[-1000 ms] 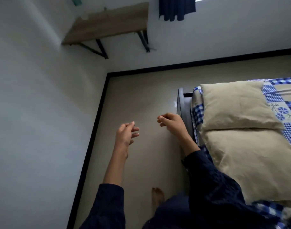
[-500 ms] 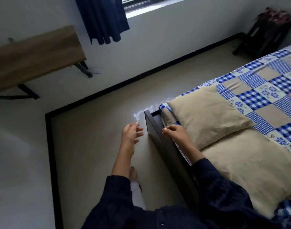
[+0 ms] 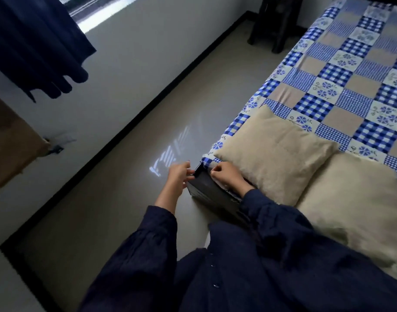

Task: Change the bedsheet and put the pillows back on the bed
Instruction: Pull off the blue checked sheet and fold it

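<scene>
So the plain beige floor [image 3: 125, 199] takes up most of the shot. On the right is the bed with a blue, white and beige patchwork bedsheet [image 3: 341, 86] spread flat over it. Two beige fabric pillows lie at the near end: the bigger pillow [image 3: 355, 210] is closest, and the smaller pillow [image 3: 276, 152] partly overlaps it. A dark navy curtain [image 3: 35, 41] hangs top left.

The dark bed frame [image 3: 208, 190] sticks out at the corner. The right hand [image 3: 226, 175] is curled up tight right at the sheet's corner, just beside the smaller pillow, but honestly I can't tell if it's pinching fabric. The left hand [image 3: 178, 176] has loosely bent fingers at the frame's corner, too blurry to call.
</scene>
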